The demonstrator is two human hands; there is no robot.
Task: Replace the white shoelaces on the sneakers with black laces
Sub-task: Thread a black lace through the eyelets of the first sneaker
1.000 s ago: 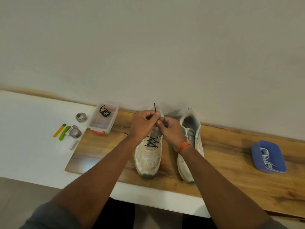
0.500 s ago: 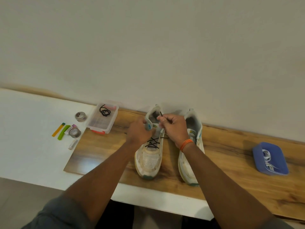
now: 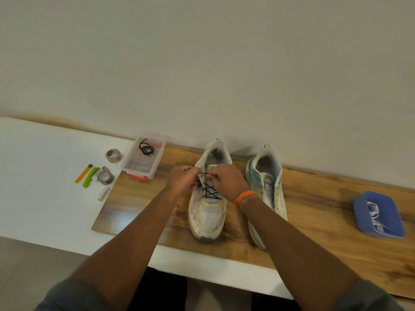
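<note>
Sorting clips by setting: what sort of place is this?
Probably an indoor worktable against a plain wall: a wooden board holding sneakers, a clear box with a spare black lace, tape rolls alongside.

Plain wall [image 3: 202,63] (off-white), white table [image 3: 45,187]

one head-worn view looks forward and down, from close above, across a wooden board [image 3: 303,232] toward a wall [image 3: 202,63].
</note>
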